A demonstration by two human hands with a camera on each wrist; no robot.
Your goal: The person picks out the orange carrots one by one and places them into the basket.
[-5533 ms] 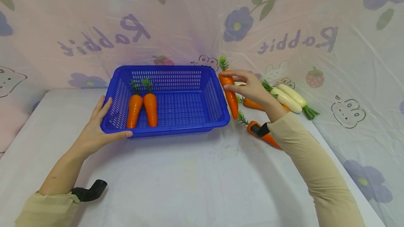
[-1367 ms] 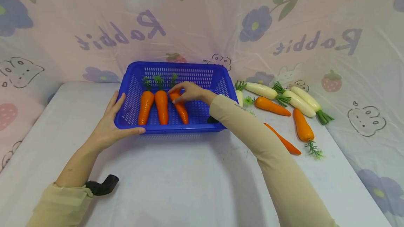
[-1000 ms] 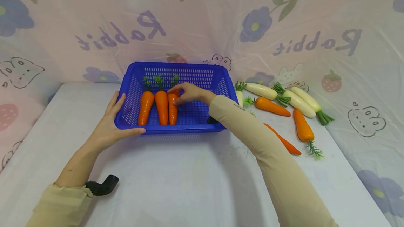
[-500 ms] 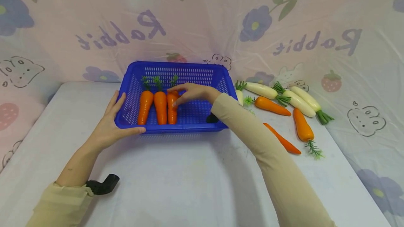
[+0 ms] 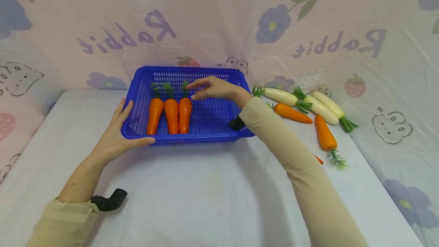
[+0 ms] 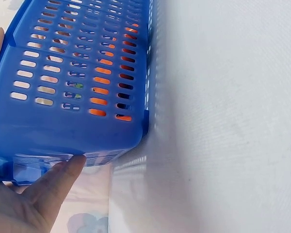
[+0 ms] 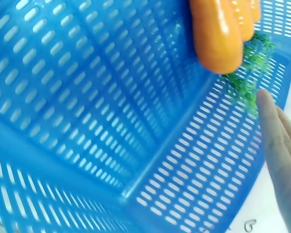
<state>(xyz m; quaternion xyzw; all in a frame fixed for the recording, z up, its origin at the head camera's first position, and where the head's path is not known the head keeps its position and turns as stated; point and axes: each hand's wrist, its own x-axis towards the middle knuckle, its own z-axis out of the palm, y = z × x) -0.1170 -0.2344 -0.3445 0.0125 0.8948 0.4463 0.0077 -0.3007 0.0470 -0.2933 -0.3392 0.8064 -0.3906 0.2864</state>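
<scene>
A blue plastic basket [image 5: 212, 137] with slotted walls stands at the table's middle. Three orange carrots with green tops, a left carrot [image 5: 155, 115], a middle carrot [image 5: 172, 116] and a right carrot [image 5: 185, 115], lie side by side in its left half. My left hand [image 5: 111, 138] rests on the basket's near left corner, its straight thumb along the front and its fingers spread against the left side. Over the basket, my right hand [image 5: 219, 88] holds nothing, its fingers loosely extended beside the right carrot's leaves [image 7: 242, 90]. I cannot tell whether a fingertip touches the leaves.
Right of the basket on the white table [image 5: 192, 193] lie several white radishes, among them a far radish [image 5: 327, 103]. Near them are an orange carrot [image 5: 293, 113] and another carrot [image 5: 325, 134]. My right sleeve mostly hides a third carrot [image 5: 319, 159]. A printed curtain [image 5: 212, 18] hangs behind.
My right hand carried the third carrot from the right into the basket and shifted it left against the others. It has let go and risen slightly. My left hand stays at the corner.
</scene>
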